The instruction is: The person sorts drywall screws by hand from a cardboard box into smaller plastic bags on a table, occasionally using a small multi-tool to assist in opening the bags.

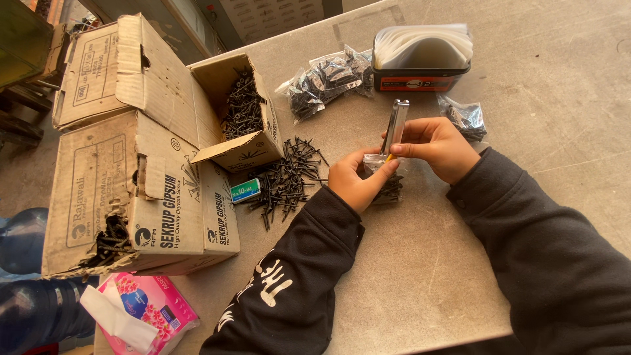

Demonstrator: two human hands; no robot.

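While big cardboard boxes (138, 164) of black screws fill the left of the surface (559, 98), both hands meet at its middle over a small clear bag of screws (388, 187). Right hand (437, 148) pinches a metal stapler (395, 125), long axis running far-to-near, onto the bag's top; left hand (355, 181), closed, grips that bag from the left.

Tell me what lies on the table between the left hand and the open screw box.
In the head view, a loose pile of black screws lies between the left hand and the open screw box.
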